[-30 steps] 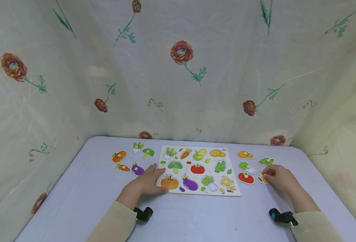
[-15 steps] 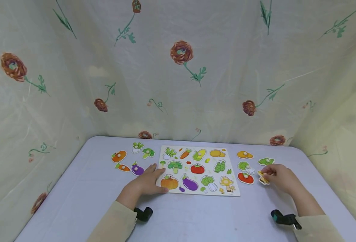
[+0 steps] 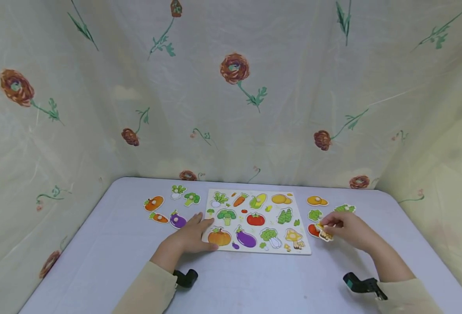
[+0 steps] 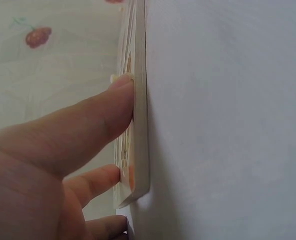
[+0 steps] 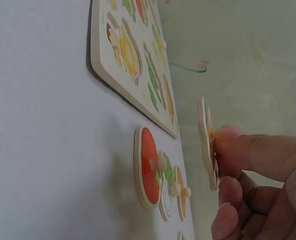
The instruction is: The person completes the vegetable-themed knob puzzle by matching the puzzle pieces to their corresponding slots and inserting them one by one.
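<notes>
My right hand (image 3: 350, 229) pinches a mushroom puzzle piece (image 3: 326, 236) between thumb and fingers. In the right wrist view the mushroom piece (image 5: 207, 142) is seen edge-on, raised off the table. In the head view it partly covers a tomato piece (image 3: 313, 230), and the cabbage piece (image 3: 315, 214) behind is partly hidden. My left hand (image 3: 191, 235) rests at the left side of the vegetable puzzle board (image 3: 272, 222). Its thumb (image 4: 97, 120) touches the board's edge (image 4: 141, 150) in the left wrist view. The board's mushroom recess (image 5: 127, 52) shows in the right wrist view.
A potato piece (image 3: 317, 200) and a green piece (image 3: 345, 208) lie right of the board. To the left are pumpkin (image 3: 154, 203), carrot (image 3: 159, 217), eggplant (image 3: 177, 220), broccoli (image 3: 192, 199) and radish (image 3: 178, 191) pieces. Floral cloth (image 3: 286, 131) hangs behind the white table (image 3: 262, 283).
The mushroom piece has left its place at the right and moved leftward in my right hand, now over the tomato piece. My left hand stays in place.
</notes>
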`<action>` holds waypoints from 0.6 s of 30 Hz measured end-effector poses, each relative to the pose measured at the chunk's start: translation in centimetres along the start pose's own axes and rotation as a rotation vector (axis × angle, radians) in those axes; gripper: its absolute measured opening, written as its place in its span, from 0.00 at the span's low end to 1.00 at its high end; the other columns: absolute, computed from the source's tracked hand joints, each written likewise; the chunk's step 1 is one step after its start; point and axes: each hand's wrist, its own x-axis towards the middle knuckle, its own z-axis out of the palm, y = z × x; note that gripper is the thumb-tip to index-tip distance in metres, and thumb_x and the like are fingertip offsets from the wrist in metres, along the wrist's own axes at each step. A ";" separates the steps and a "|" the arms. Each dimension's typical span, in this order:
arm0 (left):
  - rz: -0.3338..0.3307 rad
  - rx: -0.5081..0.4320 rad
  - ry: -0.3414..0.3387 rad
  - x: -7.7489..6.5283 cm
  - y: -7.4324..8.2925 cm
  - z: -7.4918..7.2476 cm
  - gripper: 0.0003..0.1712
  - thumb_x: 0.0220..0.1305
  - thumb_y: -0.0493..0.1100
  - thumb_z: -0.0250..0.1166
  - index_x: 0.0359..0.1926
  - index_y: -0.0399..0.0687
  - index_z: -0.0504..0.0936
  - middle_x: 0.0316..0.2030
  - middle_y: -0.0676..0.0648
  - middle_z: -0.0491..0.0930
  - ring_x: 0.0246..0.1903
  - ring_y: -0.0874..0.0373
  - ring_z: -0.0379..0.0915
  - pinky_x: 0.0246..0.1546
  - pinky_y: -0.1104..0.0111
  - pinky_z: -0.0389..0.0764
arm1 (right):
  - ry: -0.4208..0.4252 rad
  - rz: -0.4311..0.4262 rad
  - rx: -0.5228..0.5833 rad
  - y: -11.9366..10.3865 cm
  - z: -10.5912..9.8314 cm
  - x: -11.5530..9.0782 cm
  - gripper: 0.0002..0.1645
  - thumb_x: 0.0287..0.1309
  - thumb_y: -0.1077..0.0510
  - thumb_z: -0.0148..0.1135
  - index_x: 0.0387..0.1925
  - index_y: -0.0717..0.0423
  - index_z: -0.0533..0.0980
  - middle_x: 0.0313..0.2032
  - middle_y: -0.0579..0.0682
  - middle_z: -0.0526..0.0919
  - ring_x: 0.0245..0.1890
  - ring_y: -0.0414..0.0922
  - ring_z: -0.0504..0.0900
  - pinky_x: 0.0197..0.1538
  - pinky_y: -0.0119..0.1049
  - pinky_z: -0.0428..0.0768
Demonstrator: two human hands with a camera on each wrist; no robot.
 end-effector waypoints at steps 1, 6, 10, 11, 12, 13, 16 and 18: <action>-0.001 -0.001 -0.001 0.0 0.0 0.0 0.49 0.55 0.61 0.73 0.75 0.57 0.65 0.78 0.40 0.48 0.77 0.42 0.41 0.68 0.37 0.57 | -0.012 -0.009 0.015 -0.2 0.2 0.0 0.08 0.63 0.61 0.67 0.43 0.60 0.82 0.36 0.50 0.80 0.37 0.47 0.74 0.35 0.34 0.77; -0.002 0.000 -0.003 0.0 -0.2 0.1 0.49 0.55 0.62 0.73 0.75 0.57 0.64 0.78 0.41 0.48 0.77 0.43 0.41 0.68 0.37 0.57 | -0.066 -0.038 0.053 -1.1 0.8 0.2 0.10 0.63 0.59 0.67 0.44 0.59 0.82 0.36 0.49 0.80 0.38 0.47 0.73 0.35 0.32 0.77; 0.000 0.004 -0.004 0.1 -0.3 0.2 0.49 0.55 0.62 0.73 0.75 0.58 0.64 0.78 0.41 0.48 0.77 0.43 0.41 0.68 0.37 0.57 | -0.099 -0.067 0.067 -1.7 1.3 0.5 0.10 0.63 0.58 0.67 0.44 0.59 0.82 0.35 0.48 0.79 0.37 0.47 0.73 0.35 0.32 0.76; 0.001 0.005 -0.006 0.1 -0.3 0.2 0.49 0.55 0.62 0.73 0.75 0.58 0.64 0.78 0.40 0.48 0.77 0.42 0.41 0.68 0.37 0.57 | -0.105 -0.077 0.069 -1.9 1.4 0.6 0.10 0.63 0.59 0.67 0.44 0.59 0.82 0.34 0.48 0.79 0.37 0.47 0.72 0.35 0.31 0.76; 0.003 0.005 -0.006 0.1 -0.3 0.2 0.49 0.55 0.62 0.73 0.75 0.58 0.64 0.78 0.40 0.48 0.77 0.42 0.41 0.68 0.37 0.57 | -0.112 -0.086 0.076 -2.0 1.5 0.7 0.09 0.63 0.59 0.67 0.43 0.58 0.82 0.34 0.48 0.79 0.37 0.47 0.72 0.35 0.31 0.75; 0.003 0.006 -0.008 0.1 -0.3 0.1 0.49 0.55 0.62 0.73 0.75 0.58 0.64 0.78 0.40 0.48 0.77 0.42 0.41 0.68 0.37 0.57 | -0.122 -0.097 0.081 -2.1 1.7 0.8 0.08 0.63 0.59 0.67 0.43 0.58 0.82 0.34 0.48 0.79 0.37 0.47 0.72 0.35 0.31 0.75; 0.005 0.004 -0.008 -0.1 -0.1 0.0 0.49 0.56 0.62 0.73 0.75 0.57 0.64 0.78 0.40 0.48 0.77 0.42 0.41 0.68 0.37 0.57 | -0.151 -0.136 0.085 -2.3 2.1 1.2 0.06 0.63 0.61 0.67 0.41 0.57 0.82 0.33 0.47 0.79 0.37 0.47 0.73 0.36 0.31 0.75; 0.005 0.001 -0.008 -0.2 0.0 -0.1 0.49 0.56 0.61 0.73 0.75 0.56 0.64 0.78 0.40 0.48 0.77 0.42 0.41 0.68 0.37 0.57 | -0.167 -0.151 0.086 -2.3 2.4 1.5 0.05 0.63 0.61 0.67 0.41 0.56 0.82 0.33 0.47 0.79 0.37 0.47 0.73 0.36 0.31 0.75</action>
